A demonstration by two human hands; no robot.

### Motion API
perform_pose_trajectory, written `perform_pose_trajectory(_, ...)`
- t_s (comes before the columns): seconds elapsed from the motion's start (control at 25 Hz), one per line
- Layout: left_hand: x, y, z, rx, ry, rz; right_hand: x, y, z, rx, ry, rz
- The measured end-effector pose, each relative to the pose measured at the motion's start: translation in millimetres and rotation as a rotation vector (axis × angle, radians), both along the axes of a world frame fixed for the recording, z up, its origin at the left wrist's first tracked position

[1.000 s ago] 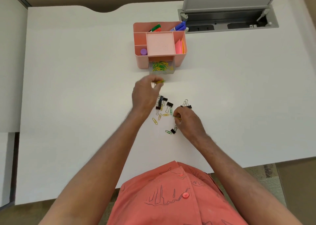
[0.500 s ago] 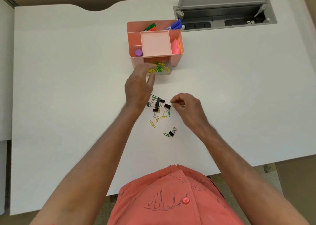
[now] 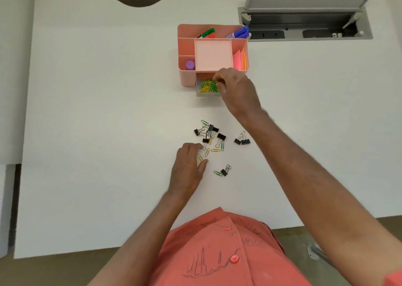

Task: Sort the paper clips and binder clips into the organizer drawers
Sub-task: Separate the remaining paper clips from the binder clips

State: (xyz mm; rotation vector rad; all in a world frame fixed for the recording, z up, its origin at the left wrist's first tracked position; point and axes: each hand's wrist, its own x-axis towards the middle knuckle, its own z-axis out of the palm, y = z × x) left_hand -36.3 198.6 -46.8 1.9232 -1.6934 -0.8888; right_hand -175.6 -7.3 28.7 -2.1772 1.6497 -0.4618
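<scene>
Nine black binder clips [image 3: 210, 133] and about seven loose paper clips [image 3: 215, 150] are lying scattered on the desk [image 3: 87, 111] in front of the pink organizer [image 3: 187, 77]. The left hand [image 3: 188, 170] is pinching a yellow paper clip [image 3: 199, 157] at that scatter's near-left edge. The right hand [image 3: 237, 90], fingertips bunched, is hovering over the organizer's open drawer [image 3: 206, 93], which is holding yellow and green clips; whether it is holding one, I cannot tell.
</scene>
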Motion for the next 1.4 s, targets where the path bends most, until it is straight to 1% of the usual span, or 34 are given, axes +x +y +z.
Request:
perform_pose_trajectory(0.08,0.9,-2.6,-1.2,0.011,-0.029,-0.020,-0.1,1.1,-1.7,-0.023,-0.045,-0.008)
perform_pose_trajectory(0.2,1.5,-9.9,-3.3,0.018,-0.064,-0.045,-3.6,17.1,-1.2,-0.105,-0.197,-0.053)
perform_pose_trajectory(0.24,1.9,-12.3,-4.0,0.016,-0.074,-0.058,-6.2,27.3,-3.6,-0.111,-0.235,-0.070)
perform_pose_trajectory(0.32,2.4,-15.7,-4.3,0.018,-0.079,-0.072,-13.1,55.2,-16.1,-0.059,-0.255,-0.108)
perform_pose_trajectory(0.44,2.1,-19.4,-1.1,0.009,-0.046,-0.059,-24.7,102.2,-43.0,0.086,-0.175,-0.103)
perform_pose_trajectory(0.56,0.8,-27.8,2.8,-0.028,-0.023,-0.039,-31.1,132.4,-59.3,0.155,-0.029,-0.002)
perform_pose_trajectory(0.64,-1.6,-36.9,4.9,-0.013,-0.039,-0.037,-33.6,139.6,-65.1,0.161,0.037,0.051)
perform_pose_trajectory(0.8,-5.9,-51.3,5.0,0.026,-0.107,-0.081,-35.9,134.8,-68.6,0.186,0.117,0.056)
perform_pose_trajectory(0.92,-6.8,-53.7,4.2,0.022,-0.137,-0.103,-39.5,128.1,-63.5,0.197,0.129,0.094)
perform_pose_trajectory(1.0,-6.3,-53.8,4.0,0.013,-0.130,-0.097,-44.4,124.3,-60.8,0.193,0.074,0.061)
perform_pose_trajectory(1.08,-4.6,-51.7,3.5,0.011,-0.093,-0.081,-50.9,118.7,-61.9,0.170,0.045,-0.022)
perform_pose_trajectory(1.16,-1.6,-49.0,3.8,0.008,-0.020,-0.042,-56.9,112.3,-65.7,0.153,0.052,-0.097)
perform_pose_trajectory(1.24,2.7,-48.1,4.8,-0.015,0.043,0.010,-60.0,107.9,-69.5,0.138,0.071,-0.124)
perform_pose_trajectory(1.4,12.3,-55.2,8.3,-0.071,0.029,0.049,-55.5,107.0,-70.6,0.099,0.133,-0.160)
